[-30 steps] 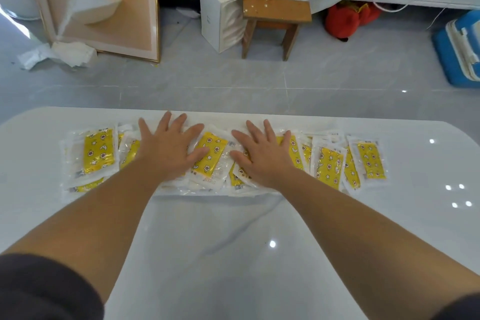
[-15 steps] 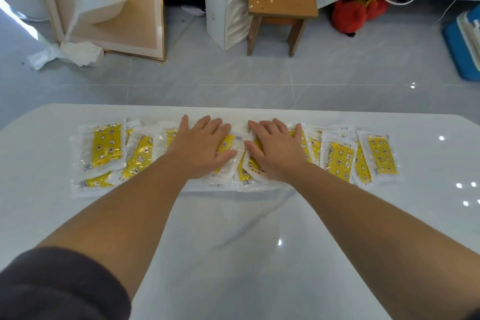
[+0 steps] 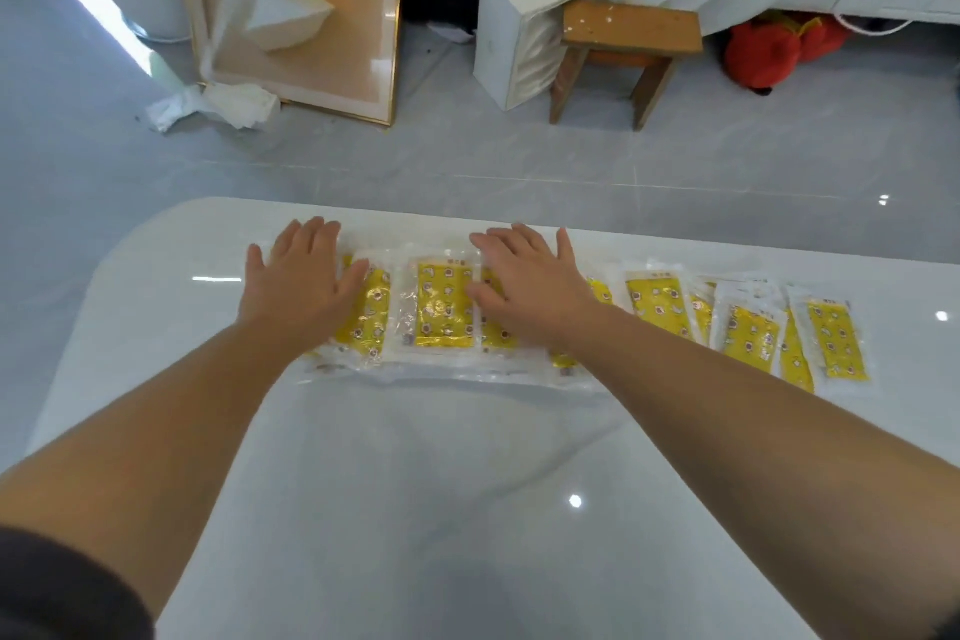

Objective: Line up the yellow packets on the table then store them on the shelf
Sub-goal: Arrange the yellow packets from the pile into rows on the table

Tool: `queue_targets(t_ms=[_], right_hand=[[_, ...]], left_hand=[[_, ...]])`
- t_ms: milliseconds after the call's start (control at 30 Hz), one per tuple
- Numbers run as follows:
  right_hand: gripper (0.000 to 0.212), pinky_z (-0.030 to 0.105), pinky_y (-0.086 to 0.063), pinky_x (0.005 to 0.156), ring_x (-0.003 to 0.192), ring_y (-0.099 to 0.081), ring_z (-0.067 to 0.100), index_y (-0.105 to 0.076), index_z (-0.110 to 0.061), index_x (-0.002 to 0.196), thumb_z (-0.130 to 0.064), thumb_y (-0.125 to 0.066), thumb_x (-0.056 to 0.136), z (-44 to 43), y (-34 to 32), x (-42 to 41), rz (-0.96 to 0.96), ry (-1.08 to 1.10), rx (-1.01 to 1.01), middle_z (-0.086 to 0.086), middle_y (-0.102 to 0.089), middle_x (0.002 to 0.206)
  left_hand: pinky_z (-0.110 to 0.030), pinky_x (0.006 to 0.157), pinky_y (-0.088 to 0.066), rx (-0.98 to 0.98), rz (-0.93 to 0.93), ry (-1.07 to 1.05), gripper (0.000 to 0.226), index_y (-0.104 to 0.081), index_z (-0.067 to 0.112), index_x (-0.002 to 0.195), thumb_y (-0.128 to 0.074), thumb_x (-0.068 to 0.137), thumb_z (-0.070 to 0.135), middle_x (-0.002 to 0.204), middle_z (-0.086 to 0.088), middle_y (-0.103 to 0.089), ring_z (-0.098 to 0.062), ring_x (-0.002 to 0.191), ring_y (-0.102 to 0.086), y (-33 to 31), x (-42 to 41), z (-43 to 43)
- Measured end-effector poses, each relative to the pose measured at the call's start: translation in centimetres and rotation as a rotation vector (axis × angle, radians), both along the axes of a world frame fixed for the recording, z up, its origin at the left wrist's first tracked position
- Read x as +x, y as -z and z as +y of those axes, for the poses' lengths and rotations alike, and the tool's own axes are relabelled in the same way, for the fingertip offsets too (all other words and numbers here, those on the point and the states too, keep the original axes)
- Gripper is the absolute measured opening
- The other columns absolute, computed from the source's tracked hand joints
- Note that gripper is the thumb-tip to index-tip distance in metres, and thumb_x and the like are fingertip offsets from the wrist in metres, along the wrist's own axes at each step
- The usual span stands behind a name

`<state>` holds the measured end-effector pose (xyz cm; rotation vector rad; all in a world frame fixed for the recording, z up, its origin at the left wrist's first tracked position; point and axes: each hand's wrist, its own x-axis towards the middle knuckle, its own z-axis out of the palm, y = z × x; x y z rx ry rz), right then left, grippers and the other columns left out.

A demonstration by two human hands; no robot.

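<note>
Both hands lie flat and open, the left hand (image 3: 298, 283) on the row's left end, the right hand (image 3: 527, 283) near its middle. The yellow packets (image 3: 444, 307) overlap along the far side of the table (image 3: 415, 483); light, even sliding should square them without bunching.

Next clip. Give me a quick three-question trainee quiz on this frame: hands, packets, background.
1. True or false: the left hand and the right hand both rest flat, fingers straight, on the row of yellow packets.
2. What stands on the floor beyond the white table? A. wooden stool B. office chair C. ladder
3. Fill in: the packet at the row's right end is touched by ____ hand.
Key: 1 true; 2 A; 3 neither.
</note>
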<state>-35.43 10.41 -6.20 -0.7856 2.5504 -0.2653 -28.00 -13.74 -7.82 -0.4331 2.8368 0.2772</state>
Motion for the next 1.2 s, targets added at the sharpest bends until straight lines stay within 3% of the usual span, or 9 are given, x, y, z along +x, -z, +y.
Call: queue_targets(t_ms=[200, 433, 567, 667, 767, 833, 1000, 1100, 1200], right_hand=[[0.059, 0.059, -0.010, 0.115, 0.140, -0.030, 0.025, -0.028, -0.023, 0.148, -0.052, -0.034, 0.097, -8.5, 1.4, -0.9, -0.054, -0.016, 0.016, 0.003, -0.035, 0.152], [0.048, 0.046, -0.034, 0.098, 0.122, -0.045, 0.027, -0.043, -0.024, 0.139, -0.045, -0.037, 0.096, -13.3, 2.4, -1.3, -0.087, -0.133, 0.076, 0.003, -0.046, 0.136], [0.045, 0.043, -0.037, 0.096, 0.117, -0.049, 0.024, -0.043, -0.024, 0.138, -0.038, -0.043, 0.095, -13.2, 2.3, -0.6, -0.137, -0.174, 0.005, 0.001, -0.051, 0.130], [0.046, 0.044, -0.037, 0.101, 0.123, -0.047, 0.023, -0.041, -0.026, 0.140, -0.035, -0.043, 0.095, -13.0, 2.0, -1.3, -0.170, -0.166, -0.025, -0.001, -0.050, 0.138], [0.047, 0.045, -0.032, 0.104, 0.129, -0.043, 0.023, -0.039, -0.025, 0.142, -0.038, -0.040, 0.098, -12.5, 1.5, -1.7, -0.134, -0.088, -0.028, 0.000, -0.045, 0.144], [0.048, 0.045, -0.031, 0.106, 0.130, -0.041, 0.024, -0.038, -0.024, 0.143, -0.040, -0.039, 0.099, -11.4, 1.1, -1.6, -0.119, -0.051, -0.016, 0.001, -0.043, 0.145], [0.049, 0.049, -0.022, 0.114, 0.137, -0.033, 0.023, -0.033, -0.025, 0.146, -0.038, -0.039, 0.099, -7.6, 0.3, -0.2, -0.050, -0.087, 0.058, 0.001, -0.038, 0.150], [0.056, 0.052, -0.006, 0.119, 0.149, -0.008, 0.020, -0.021, -0.028, 0.151, -0.040, -0.037, 0.099, -5.5, 0.0, 0.9, -0.003, -0.082, 0.065, -0.002, -0.016, 0.161], [0.058, 0.051, -0.004, 0.120, 0.150, -0.001, 0.020, -0.018, -0.027, 0.152, -0.041, -0.038, 0.099, -3.1, -0.7, 2.7, 0.034, -0.048, 0.044, -0.002, -0.011, 0.162]], left_hand=[[-0.051, 0.111, -0.026, 0.086, -0.074, 0.053, 0.053, -0.027, 0.015, 0.148, -0.030, 0.101, 0.038, 0.152, -0.007, -0.032, -0.028, 0.139, -0.028, 1.1, -2.3, -4.3], [-0.043, 0.098, -0.038, 0.183, 0.011, 0.242, 0.035, -0.051, 0.024, 0.129, -0.034, 0.100, 0.029, 0.129, -0.001, -0.047, -0.021, 0.119, -0.040, 2.1, -2.1, -6.0], [-0.040, 0.103, -0.036, 0.255, 0.004, 0.277, 0.041, -0.042, 0.026, 0.137, -0.040, 0.098, 0.036, 0.136, 0.003, -0.044, -0.016, 0.121, -0.042, 1.9, -0.3, -6.3], [-0.041, 0.112, -0.023, 0.224, -0.016, 0.311, 0.071, -0.024, 0.027, 0.147, -0.048, 0.089, 0.058, 0.150, 0.004, -0.032, -0.017, 0.135, -0.032, 1.2, 0.3, -6.4], [-0.050, 0.118, -0.008, 0.101, -0.087, 0.447, 0.110, -0.001, 0.026, 0.152, -0.044, 0.069, 0.084, 0.161, 0.001, -0.003, -0.021, 0.148, -0.005, 1.2, 2.2, -6.2], [-0.058, 0.116, -0.012, -0.054, -0.091, 0.593, 0.123, 0.005, 0.022, 0.153, -0.041, 0.062, 0.091, 0.162, -0.006, 0.007, -0.029, 0.149, 0.002, 2.2, 4.1, -5.5], [-0.065, 0.101, -0.034, -0.184, -0.030, 0.638, 0.118, -0.007, 0.018, 0.153, -0.062, 0.066, 0.075, 0.159, -0.014, -0.016, -0.040, 0.143, -0.022, 3.2, 5.1, -5.4], [-0.064, 0.097, -0.037, -0.209, -0.006, 0.647, 0.114, -0.013, 0.017, 0.153, -0.069, 0.067, 0.067, 0.158, -0.015, -0.020, -0.040, 0.142, -0.026, 2.5, 4.9, -5.3], [-0.066, 0.100, -0.035, -0.210, -0.012, 0.573, 0.123, -0.014, 0.017, 0.154, -0.074, 0.059, 0.067, 0.159, -0.015, -0.015, -0.039, 0.144, -0.022, 1.3, 5.9, -4.2]])
